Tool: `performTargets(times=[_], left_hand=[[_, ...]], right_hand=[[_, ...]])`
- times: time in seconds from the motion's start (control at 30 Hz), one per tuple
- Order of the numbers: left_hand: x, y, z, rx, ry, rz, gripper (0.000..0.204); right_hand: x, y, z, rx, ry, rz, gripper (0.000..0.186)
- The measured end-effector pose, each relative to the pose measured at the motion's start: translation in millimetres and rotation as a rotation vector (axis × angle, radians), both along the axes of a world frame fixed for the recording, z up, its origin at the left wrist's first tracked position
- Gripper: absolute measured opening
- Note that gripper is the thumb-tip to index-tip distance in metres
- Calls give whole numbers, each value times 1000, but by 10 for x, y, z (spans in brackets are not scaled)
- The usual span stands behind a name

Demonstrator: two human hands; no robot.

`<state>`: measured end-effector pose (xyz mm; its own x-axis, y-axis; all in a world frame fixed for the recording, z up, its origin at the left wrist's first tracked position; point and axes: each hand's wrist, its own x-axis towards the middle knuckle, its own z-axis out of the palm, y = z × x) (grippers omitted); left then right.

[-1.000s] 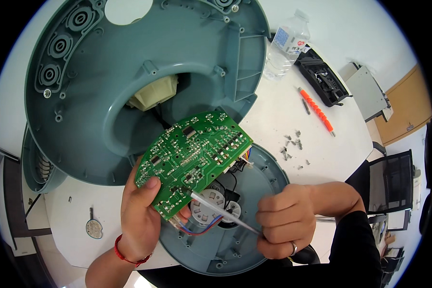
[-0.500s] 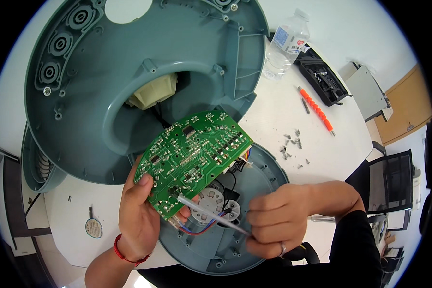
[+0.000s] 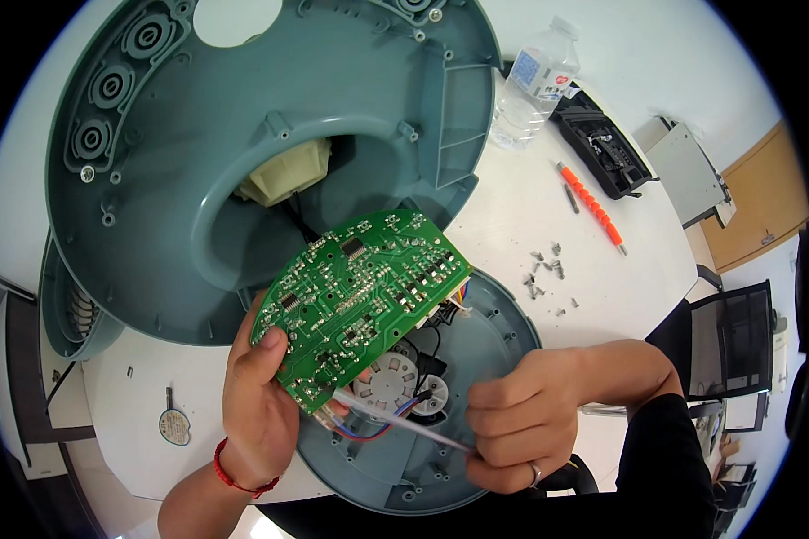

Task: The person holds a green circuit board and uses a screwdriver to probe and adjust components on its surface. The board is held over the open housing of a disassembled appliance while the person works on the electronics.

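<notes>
My left hand (image 3: 259, 377) is closed on the lower left edge of a green circuit board (image 3: 360, 296), thumb on top and fingers beneath. The board is tilted, its curved edge away from me, soldered side up. My right hand (image 3: 521, 418) is curled round a slim, pale grey, stick-like tool (image 3: 404, 422); its exact kind cannot be made out. The tool's far end lies at the board's near edge, close to the left fingers. Red and blue wires (image 3: 368, 437) show under the board, above a round grey-green base (image 3: 395, 476) holding a pale round part (image 3: 386, 382).
A large grey-green plastic shell (image 3: 216, 81) stands behind the board. On the white table (image 3: 485, 242) lie loose screws (image 3: 548, 268), an orange flexible bit extension (image 3: 591, 207), an open black tool case (image 3: 602, 148) and a fan-shaped tag (image 3: 174, 424). A clear bottle (image 3: 535, 85) stands nearby.
The tool's far end has moved off the board's face, slightly down and right to its near edge. The right hand has shifted a little; the left hand and board have hardly moved.
</notes>
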<state>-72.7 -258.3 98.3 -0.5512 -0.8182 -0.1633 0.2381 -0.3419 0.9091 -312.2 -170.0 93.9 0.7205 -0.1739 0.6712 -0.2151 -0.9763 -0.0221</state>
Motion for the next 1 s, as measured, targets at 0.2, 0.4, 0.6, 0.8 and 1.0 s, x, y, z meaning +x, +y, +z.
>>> performTargets(times=[0.2, 0.4, 0.6, 0.8, 1.0], left_hand=[[59, -43, -66, -9, 39, -76, 53], [55, -34, -121, -18, 38, -26, 53], [15, -10, -36, 8, -14, 8, 53], [36, -22, -76, -35, 14, -27, 53], [77, -72, -105, -57, 39, -108, 53]], right_hand=[[-12, 6, 1, -40, 4, -40, 2], [-47, 19, 19, -2, -29, -50, 6], [3, 17, 14, 20, -54, -32, 4], [-54, 27, 21, 47, -50, -109, 3], [32, 40, 38, 52, 5, 51, 4]])
